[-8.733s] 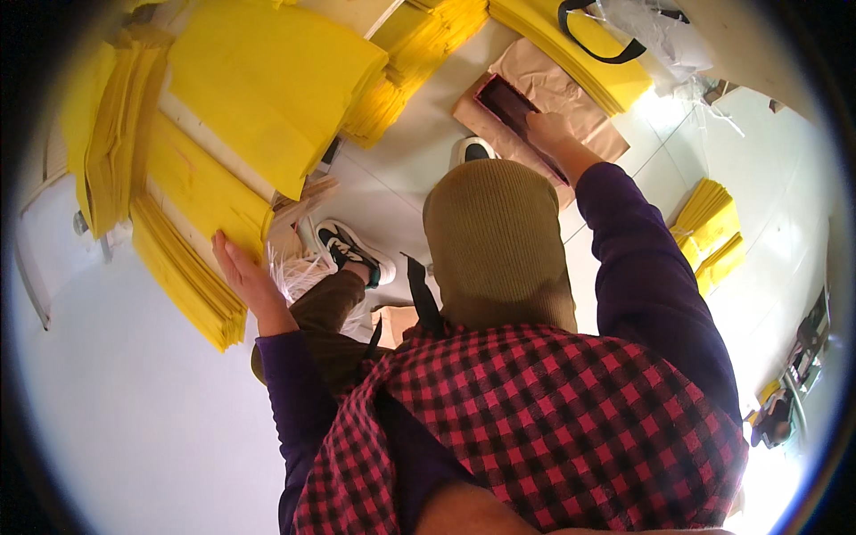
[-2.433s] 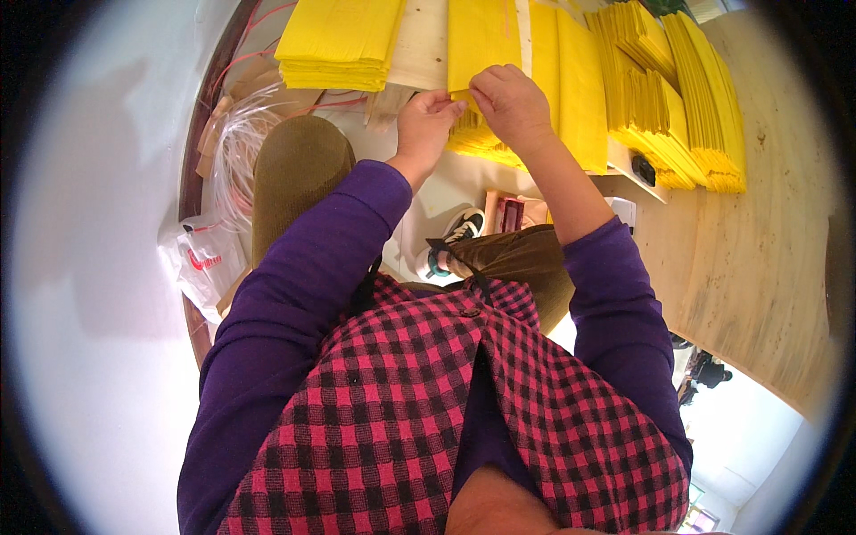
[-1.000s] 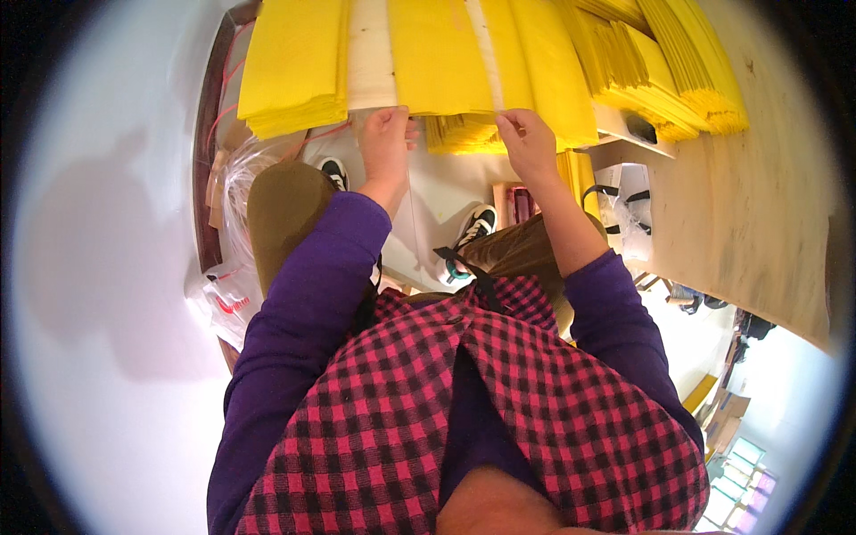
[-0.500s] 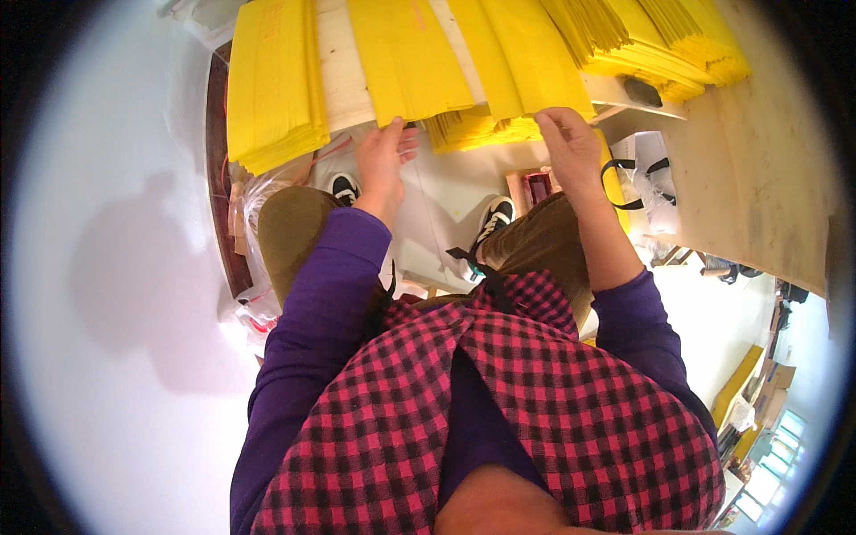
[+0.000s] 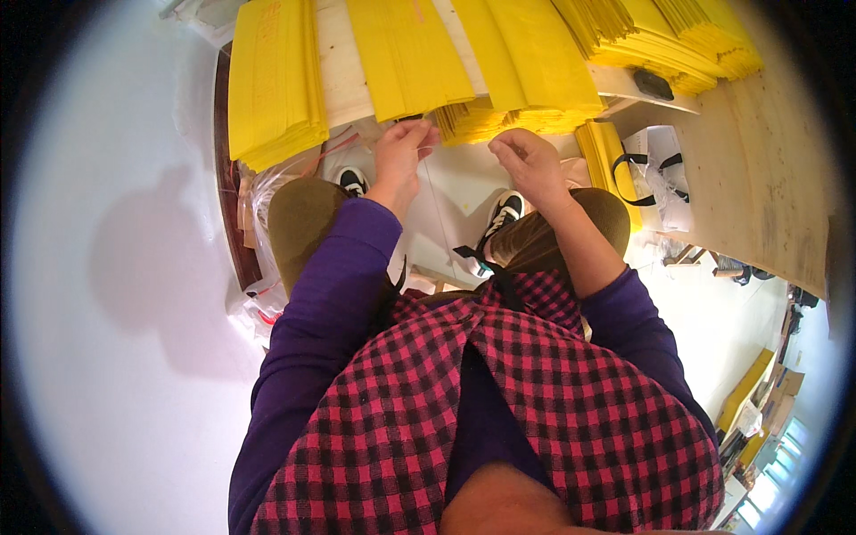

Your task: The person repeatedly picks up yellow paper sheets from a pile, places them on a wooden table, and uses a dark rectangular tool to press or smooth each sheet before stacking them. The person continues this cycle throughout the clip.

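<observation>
Fingers (image 5: pixel 419 134) of both hands pinched on thin string (image 5: pixel 434 201) (running toward the body), yellow stacks (image 5: pixel 410 53) above.

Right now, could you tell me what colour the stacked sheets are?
Bright yellow stacked sheets, clearest in the head view.

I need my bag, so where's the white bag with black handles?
In the head view, the white bag lies at upper right, under the wooden table, beside the right hand.

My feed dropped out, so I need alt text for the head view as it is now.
Both hands, left hand and right hand, pinch a thin clear plastic bag below a wooden table edge stacked with yellow envelopes. Purple sleeves and a red checked vest fill the foreground.
</observation>
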The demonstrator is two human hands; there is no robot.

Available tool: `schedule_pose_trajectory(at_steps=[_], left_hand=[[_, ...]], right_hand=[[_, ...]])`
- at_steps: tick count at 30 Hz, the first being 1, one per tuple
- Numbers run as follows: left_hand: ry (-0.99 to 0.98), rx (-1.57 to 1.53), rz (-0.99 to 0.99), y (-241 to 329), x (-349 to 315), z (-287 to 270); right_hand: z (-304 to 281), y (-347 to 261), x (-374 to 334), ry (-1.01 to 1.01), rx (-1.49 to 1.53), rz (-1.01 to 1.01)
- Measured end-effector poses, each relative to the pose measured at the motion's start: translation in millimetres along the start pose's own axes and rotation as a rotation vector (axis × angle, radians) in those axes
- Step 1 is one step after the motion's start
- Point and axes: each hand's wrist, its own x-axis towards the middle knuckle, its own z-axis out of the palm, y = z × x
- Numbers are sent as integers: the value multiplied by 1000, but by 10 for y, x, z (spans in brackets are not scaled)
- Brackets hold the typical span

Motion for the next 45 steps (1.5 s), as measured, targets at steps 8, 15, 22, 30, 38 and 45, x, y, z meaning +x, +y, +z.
schedule_pose_trajectory(at_steps=[8, 15, 22, 30, 38, 45], left_hand=[[-115, 612, -60, -451, 256, -394], [-201, 1071, -140, -542, 234, -504], [-222, 985, -65, -458, -59, -440], [-134, 1141, -202, -447, -25, -601], [-30, 1077, -280, -277, -74, -608], [-12, 1117, -318, -258, -109, -437]], right_hand=[[-194, -26, -28, 74, -19, 6], [-972, -162, -123, 329, -22, 2], [-1897, 1098, -627, 692, -133, 111], [-1637, 3004, -1223, 144, -811, 730], [-1125, 3478, -1043, -154, -857, 938], [-1062, 3604, -928, -196, -837, 852]])
